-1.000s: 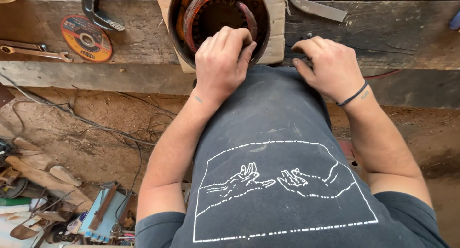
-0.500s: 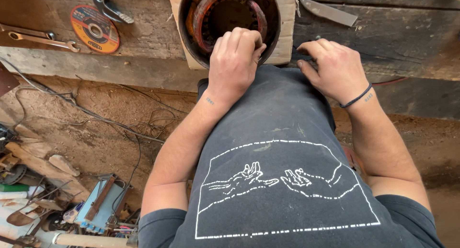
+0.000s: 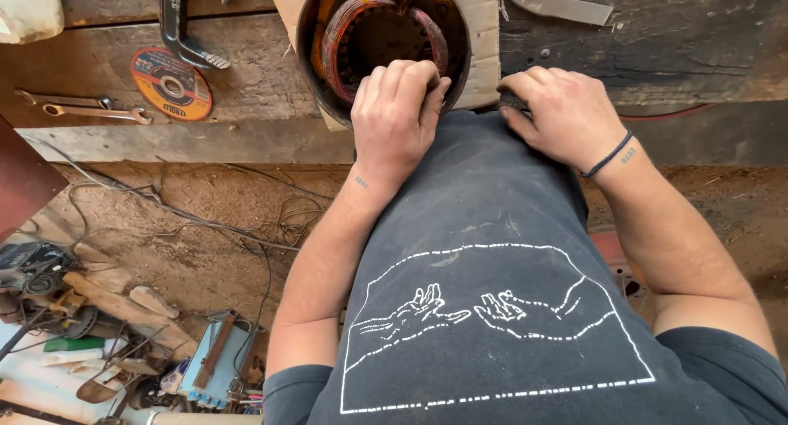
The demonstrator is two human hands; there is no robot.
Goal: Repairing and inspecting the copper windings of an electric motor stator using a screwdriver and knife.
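Note:
A round motor stator (image 3: 373,35) with copper windings lies on a piece of cardboard (image 3: 480,39) on a worn wooden bench (image 3: 673,55). My left hand (image 3: 398,113) curls over the stator's near rim, fingers bent onto the copper coils. My right hand (image 3: 562,113) rests on the bench edge just right of the cardboard, fingers bent down; a dark band circles its wrist. Whether something small lies under the right fingers is hidden. A dark shirt with a white line drawing fills the lower middle.
On the bench at left lie an orange cutting disc (image 3: 171,84), a spanner (image 3: 82,109) and a dark metal tool (image 3: 185,31). A flat metal blade (image 3: 558,4) lies at the far right. On the dirt floor are wires (image 3: 205,220), wood scraps and a blue box (image 3: 217,363).
The view has shifted, so the stator and both hands sit lower in the frame. Both hands keep the same places on the stator rim and bench edge.

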